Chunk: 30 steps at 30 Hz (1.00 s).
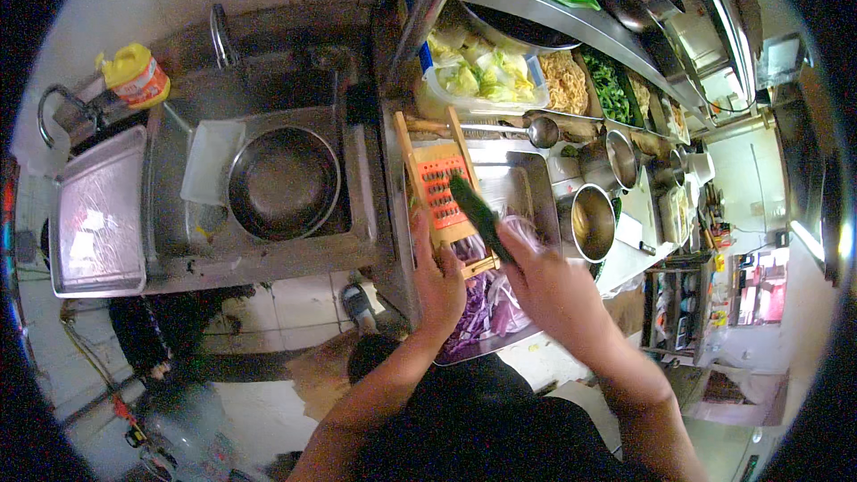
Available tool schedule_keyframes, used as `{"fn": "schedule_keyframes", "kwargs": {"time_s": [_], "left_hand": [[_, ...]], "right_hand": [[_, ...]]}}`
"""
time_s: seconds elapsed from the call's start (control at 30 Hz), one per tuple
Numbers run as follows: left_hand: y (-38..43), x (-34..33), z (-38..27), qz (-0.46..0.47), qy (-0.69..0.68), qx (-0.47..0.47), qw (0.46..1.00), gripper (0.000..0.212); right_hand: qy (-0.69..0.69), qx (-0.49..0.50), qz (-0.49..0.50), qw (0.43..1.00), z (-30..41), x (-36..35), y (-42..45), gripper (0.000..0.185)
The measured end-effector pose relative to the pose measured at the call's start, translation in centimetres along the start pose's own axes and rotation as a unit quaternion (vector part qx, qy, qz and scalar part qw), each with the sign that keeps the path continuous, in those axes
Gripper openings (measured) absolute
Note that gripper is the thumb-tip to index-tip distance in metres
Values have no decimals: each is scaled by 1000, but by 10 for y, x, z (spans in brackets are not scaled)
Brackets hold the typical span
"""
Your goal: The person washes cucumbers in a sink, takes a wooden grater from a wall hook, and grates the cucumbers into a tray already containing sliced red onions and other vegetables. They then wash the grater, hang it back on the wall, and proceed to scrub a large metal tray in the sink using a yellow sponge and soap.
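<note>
A wooden-framed grater (440, 193) with an orange toothed plate lies tilted over a metal tray. My left hand (438, 284) holds its lower left side. In my right hand (552, 281) is a dark green cucumber (481, 215), its far end at the right edge of the orange plate. Shredded purple cabbage (472, 308) and pale purple-white shreds (507, 304) lie in the metal tray (479, 351) under and below the grater. What lies directly beneath the grater is partly hidden.
Left is a sink (268, 251) with a round metal pan (284, 184) and a white tray (213, 161). Behind the grater are a ladle (542, 132) and a tub of cut cabbage (482, 77). Metal pots (593, 222) and a knife (633, 239) lie right. A shelf overhangs the back.
</note>
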<state>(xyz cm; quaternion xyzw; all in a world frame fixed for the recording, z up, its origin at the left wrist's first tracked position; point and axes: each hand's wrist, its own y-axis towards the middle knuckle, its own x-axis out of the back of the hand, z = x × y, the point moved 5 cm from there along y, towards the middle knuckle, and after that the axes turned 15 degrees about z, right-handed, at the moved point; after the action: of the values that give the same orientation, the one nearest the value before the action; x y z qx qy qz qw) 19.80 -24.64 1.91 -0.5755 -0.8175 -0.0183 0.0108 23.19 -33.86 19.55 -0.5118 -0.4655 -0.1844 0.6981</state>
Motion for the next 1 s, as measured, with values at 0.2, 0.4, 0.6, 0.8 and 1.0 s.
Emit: {"fn": "schedule_keyframes", "kwargs": {"time_s": [0.2,0.4,0.6,0.8,1.0], "left_hand": [[-4,-5,-26,39,-55,62,996,57],[1,-1,-7,18,-12,25,999,53],[-4,-4,-8,15,-121,-32,992,56],[-4,-9,-23,83,-115,113,983,53],[-4,2,-23,34,-71,-1,997,53]], "right_hand": [[1,4,-49,999,-12,-12,50,43],[26,10,-70,997,-2,16,64,41],[35,2,-10,999,-4,-29,29,46],[43,-46,-47,997,-14,21,91,44],[51,-15,63,997,-5,-42,0,52]]}}
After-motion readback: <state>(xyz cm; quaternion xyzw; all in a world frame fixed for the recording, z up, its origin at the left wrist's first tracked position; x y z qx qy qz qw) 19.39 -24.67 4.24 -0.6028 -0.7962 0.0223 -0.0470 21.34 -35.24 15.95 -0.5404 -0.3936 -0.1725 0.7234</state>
